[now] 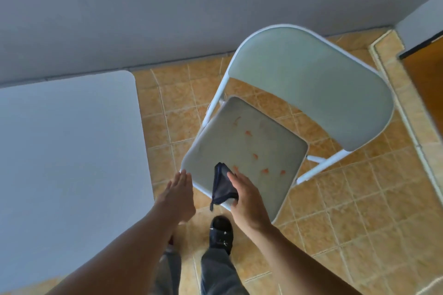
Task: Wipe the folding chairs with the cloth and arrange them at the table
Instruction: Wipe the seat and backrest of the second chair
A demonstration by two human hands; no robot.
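Note:
A white-framed folding chair (309, 88) stands unfolded on the tiled floor, right of the table (67, 146). Its grey seat (263, 151) carries several small orange crumbs. My right hand (247, 201) holds a dark blue cloth (224, 187) over the seat's near front edge. My left hand (177, 196) is flat with straight fingers, its fingertips at the seat's front left corner.
The white table fills the left side, its corner close to the chair. A grey wall (167, 7) runs behind both. A brown door (429, 79) stands at the far right. My feet, one in a dark shoe (220, 230), are just below the seat.

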